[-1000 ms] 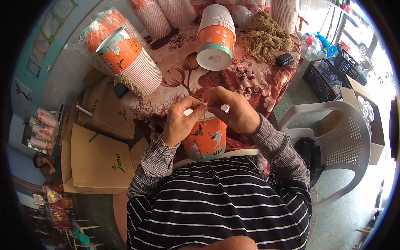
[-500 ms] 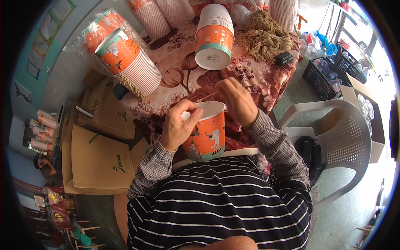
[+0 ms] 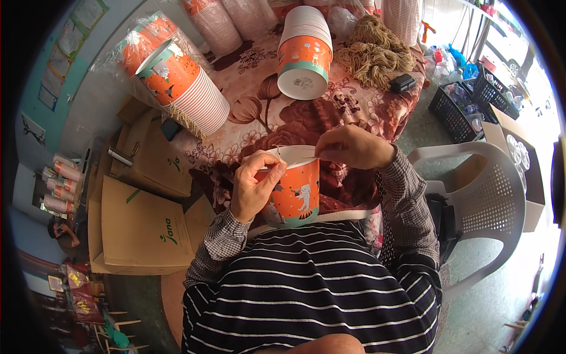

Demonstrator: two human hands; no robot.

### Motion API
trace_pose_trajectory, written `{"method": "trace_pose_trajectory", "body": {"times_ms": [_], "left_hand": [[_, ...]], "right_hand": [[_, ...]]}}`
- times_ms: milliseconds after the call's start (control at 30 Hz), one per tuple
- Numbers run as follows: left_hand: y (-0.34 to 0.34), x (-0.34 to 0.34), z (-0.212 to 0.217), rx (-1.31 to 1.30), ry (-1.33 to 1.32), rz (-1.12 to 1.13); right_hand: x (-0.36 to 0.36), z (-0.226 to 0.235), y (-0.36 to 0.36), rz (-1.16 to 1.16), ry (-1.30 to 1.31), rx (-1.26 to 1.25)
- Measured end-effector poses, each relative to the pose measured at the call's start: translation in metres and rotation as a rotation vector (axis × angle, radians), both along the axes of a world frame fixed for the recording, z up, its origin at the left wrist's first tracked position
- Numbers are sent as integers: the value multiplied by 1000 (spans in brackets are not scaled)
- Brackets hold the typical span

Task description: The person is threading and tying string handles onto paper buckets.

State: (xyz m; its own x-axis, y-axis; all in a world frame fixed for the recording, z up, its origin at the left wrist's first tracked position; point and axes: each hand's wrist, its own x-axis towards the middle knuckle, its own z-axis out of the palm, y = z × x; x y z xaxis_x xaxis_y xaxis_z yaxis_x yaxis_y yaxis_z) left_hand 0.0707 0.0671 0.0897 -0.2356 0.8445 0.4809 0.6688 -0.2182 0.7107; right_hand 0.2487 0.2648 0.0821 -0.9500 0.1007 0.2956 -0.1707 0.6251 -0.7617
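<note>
An orange paper bucket (image 3: 290,197) with a green base band, white rim and small printed figures stands upright against my striped top at the table's near edge. My left hand (image 3: 252,184) is closed at the left of its rim, thumb and forefinger pinching a thin light cord. From there the cord appears to run across the bucket's mouth to my right hand (image 3: 356,147), which pinches it by the right of the rim. My fingers partly hide the cord and the left part of the rim.
Beyond the bucket, nested orange buckets (image 3: 303,59) lie on the flowered tablecloth (image 3: 247,112). Another stack (image 3: 186,88) leans at the left. Tan cord hanks (image 3: 377,50) and a small black box (image 3: 402,82) lie far right. Cartons (image 3: 141,227) stand left, a plastic chair (image 3: 489,206) right.
My right hand has come down and to the right, from above the bucket's mouth to beside its right rim. My left hand stays at the left rim, shifted only slightly.
</note>
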Motion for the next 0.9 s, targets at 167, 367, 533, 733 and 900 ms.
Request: {"method": "trace_pose_trajectory", "body": {"times_ms": [167,367,533,733,900], "left_hand": [[-1,-1,2,-49,-96,-44],[-4,-1,2,-47,10,-34],[0,3,-1,-46,59,35],[-1,5,-2,-34,27,56],[-2,5,-4,-49,-47,45]], "right_hand": [[-12,10,-27,-48,273,-43],[-24,2,-44,-105,278,63],[-22,3,-52,-153,289,181],[-16,15,-74,-301,373,406],[-16,14,-69,-343,383,556]]}}
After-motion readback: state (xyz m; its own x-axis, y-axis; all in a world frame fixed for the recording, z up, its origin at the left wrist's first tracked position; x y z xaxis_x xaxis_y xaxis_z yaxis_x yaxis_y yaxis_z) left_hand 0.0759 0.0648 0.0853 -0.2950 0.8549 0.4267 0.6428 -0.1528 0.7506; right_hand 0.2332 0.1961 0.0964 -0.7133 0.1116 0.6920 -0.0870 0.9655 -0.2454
